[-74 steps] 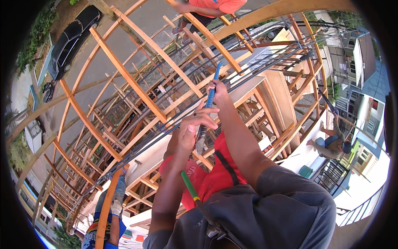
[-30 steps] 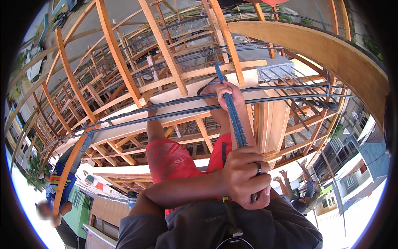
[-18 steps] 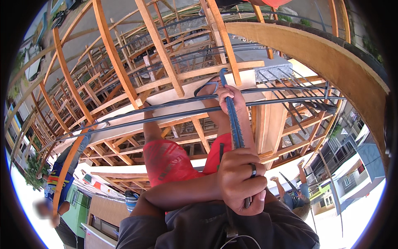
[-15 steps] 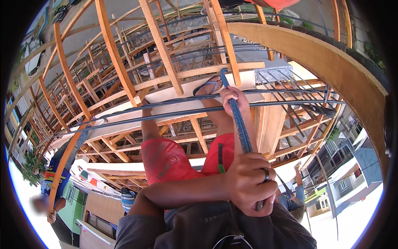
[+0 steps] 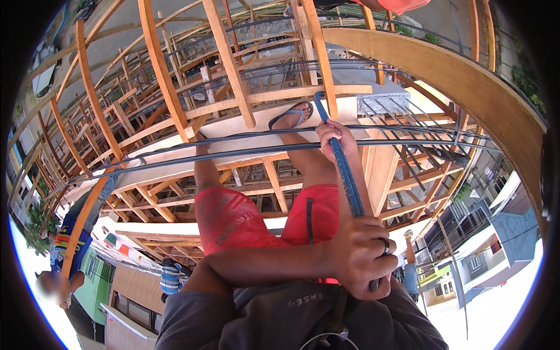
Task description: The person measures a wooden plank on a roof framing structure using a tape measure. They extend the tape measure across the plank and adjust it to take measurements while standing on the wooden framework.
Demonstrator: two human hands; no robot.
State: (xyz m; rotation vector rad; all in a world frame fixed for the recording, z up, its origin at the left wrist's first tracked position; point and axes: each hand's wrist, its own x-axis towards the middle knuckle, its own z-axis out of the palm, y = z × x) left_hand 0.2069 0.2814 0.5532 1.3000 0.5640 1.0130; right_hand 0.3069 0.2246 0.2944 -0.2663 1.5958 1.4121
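A blue ribbed crowbar slants up across the middle, with its hooked end at the horizontal timber, beside the foot of an upright post. Whether the hook bites into the wood, I cannot tell. My left hand, with a dark ring, is wrapped round the bar's near end, its forearm crossing my body from the left. Higher up, my right hand is closed round the shaft near the hook. Two black cables run across the view by my right hand.
My sandalled foot stands on a pale concrete beam. Timber framing with gaps lies around it. Rebar rods stick out at right, beneath a curved wooden beam. A person at left is by a long timber; others are nearby.
Both hands and the crowbar have shifted slightly right in the view. My sandalled foot has turned a little. The person at left has moved slightly lower and leftward.
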